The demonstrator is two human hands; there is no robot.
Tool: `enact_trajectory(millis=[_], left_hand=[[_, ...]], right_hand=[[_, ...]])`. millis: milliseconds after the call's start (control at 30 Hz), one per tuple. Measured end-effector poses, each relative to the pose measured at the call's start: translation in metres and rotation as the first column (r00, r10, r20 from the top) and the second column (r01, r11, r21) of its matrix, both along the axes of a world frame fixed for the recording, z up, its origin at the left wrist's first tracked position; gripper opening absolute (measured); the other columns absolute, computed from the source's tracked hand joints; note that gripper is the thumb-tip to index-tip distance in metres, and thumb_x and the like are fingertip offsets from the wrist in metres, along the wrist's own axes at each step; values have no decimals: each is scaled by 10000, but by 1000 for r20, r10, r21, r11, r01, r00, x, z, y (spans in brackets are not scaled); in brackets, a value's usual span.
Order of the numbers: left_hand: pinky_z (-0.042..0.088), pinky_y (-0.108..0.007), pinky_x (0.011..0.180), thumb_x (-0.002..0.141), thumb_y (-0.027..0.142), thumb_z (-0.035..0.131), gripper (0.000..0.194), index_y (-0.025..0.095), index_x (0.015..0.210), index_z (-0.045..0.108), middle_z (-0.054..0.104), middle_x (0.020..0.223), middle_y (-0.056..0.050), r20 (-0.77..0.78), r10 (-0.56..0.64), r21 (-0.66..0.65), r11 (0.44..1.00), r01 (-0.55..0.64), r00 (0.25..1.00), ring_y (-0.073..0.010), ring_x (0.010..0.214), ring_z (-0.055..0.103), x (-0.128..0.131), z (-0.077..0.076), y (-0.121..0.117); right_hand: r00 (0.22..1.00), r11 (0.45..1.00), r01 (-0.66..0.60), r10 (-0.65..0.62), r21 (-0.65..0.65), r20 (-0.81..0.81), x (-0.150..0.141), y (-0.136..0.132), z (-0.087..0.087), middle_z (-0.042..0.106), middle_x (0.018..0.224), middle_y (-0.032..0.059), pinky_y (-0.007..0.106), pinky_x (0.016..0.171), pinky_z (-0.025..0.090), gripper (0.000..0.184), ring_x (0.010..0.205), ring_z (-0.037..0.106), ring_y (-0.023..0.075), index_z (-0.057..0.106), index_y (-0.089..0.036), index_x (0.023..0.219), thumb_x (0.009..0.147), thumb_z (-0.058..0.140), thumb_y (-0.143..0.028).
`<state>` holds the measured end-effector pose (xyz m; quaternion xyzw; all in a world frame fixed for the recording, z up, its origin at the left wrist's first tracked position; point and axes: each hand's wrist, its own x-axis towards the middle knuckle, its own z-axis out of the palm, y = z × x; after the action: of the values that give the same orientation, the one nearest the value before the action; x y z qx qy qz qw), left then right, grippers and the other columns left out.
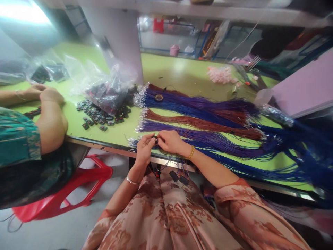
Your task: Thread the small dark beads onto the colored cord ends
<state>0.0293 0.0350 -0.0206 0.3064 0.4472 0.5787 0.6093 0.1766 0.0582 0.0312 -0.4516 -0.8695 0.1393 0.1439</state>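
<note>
Both hands (144,148) (171,141) partly hide what seems a black connector (155,140) beside wires (197,121).

A long bench (169,65) with a yellow-green top runs across the view. Left of centre lies a loose heap of small dark blocks (100,116), with a crumpled clear plastic bag (109,95) of similar pieces at its back edge. Filling the middle and right are bundles of thin wire laid lengthwise, silvery tips at their left ends: a mixed back group (192,100) of purple, blue and brown, then a brown bundle (205,124), a purple bundle (221,143) and, nearest the front edge, a blue bundle (241,169). Farther back on the right sits a small pile of pale pink pieces (220,74). More clear bags (48,72) lie at far left, blurred.
</note>
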Motion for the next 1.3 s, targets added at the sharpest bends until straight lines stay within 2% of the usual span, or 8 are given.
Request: enact_trajectory(millis=[267,467,567,633,733,833,1000,1300], left_hand=[[480,-383,933,780,256,694,205,223,981,716,700,1000,-96,-421,86,388,917,93,903,-231,979,634,18,17,-49],[518,-373,892,908,177,485,294,184,1146,658,703,1003,-150,-851,-243,422,208,882,465,-234,958,664,59,14,-87],[503,-396,940,917,220,495,302,162,1177,638,679,1129,-178,-887,-128,435,87,896,443,-256,1071,637,63,11,-90],[497,-392,958,881,273,574,286,210,1144,666,675,1170,-148,-840,-98,511,185,840,533,-260,1108,626,47,12,-85],[513,-378,907,836,309,622,182,236,969,723,720,1000,-98,-723,159,633,544,551,672,-239,992,664,-6,17,-57],[420,-437,1012,871,240,526,248,165,1050,681,675,1111,-138,-754,569,622,779,76,328,-255,1109,593,-84,22,-8],[343,-477,1039,821,139,461,336,96,1088,660,596,1241,-208,-945,312,321,943,-92,-104,-317,1183,519,-187,16,60],[439,-379,862,769,262,595,227,165,962,664,622,969,-110,-944,326,321,943,-90,42,-254,936,577,-173,3,52]], right_hand=[[961,987,-21,-23,-156,-275,23,22,19,673,756,26,222,629,337,245,650,545,116,650,-148,819,903,436,-233],[995,982,-88,79,-168,-62,0,33,13,699,865,55,241,687,352,161,758,575,147,682,-156,845,842,524,-190],[997,982,-49,58,-181,46,-17,32,0,698,930,62,252,670,336,156,808,581,169,682,-178,885,842,541,-230],[998,979,-20,32,-202,55,-22,31,-8,696,926,43,254,647,322,144,795,580,168,671,-193,876,845,542,-250],[999,978,-4,14,-207,49,-22,31,-14,689,899,26,254,642,313,135,781,574,163,641,-201,837,861,521,-258],[997,982,-10,23,-189,67,-21,29,-15,679,919,39,260,652,310,135,794,568,166,612,-194,858,880,485,-234],[996,984,-23,38,-177,81,-24,25,-10,662,936,82,272,673,315,177,782,552,169,574,-167,926,918,400,-197],[945,979,-21,-46,-202,-324,-28,25,-16,595,714,0,228,596,311,81,619,479,107,564,-163,817,831,494,-201]])
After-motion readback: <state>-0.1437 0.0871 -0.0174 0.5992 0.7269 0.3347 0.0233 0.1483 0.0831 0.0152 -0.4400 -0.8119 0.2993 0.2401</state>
